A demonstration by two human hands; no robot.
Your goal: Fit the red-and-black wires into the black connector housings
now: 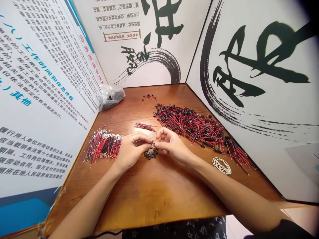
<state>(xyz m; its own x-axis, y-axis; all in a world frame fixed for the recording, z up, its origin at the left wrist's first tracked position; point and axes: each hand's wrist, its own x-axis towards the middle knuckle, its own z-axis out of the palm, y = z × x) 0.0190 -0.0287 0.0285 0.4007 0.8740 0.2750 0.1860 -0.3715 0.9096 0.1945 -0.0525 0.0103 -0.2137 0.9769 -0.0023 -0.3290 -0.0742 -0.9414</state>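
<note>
My left hand (131, 149) and my right hand (169, 143) meet over the middle of the wooden table (149, 196), fingertips pinched together on a small black connector (152, 143) with a thin wire. Just below the fingertips lies a small heap of black connectors (150, 153). A bundle of loose red and black wires (103, 146) with bare ends lies left of my left hand. A large pile of finished red wires with black connectors (196, 126) stretches along the right side. A few red wires (144, 126) lie just beyond my hands.
A clear plastic bag (111, 96) with dark parts sits in the back left corner. A few stray wires (149, 97) lie at the back. White rubber bands (221, 165) lie right of my right forearm. Printed partition boards enclose the table on three sides.
</note>
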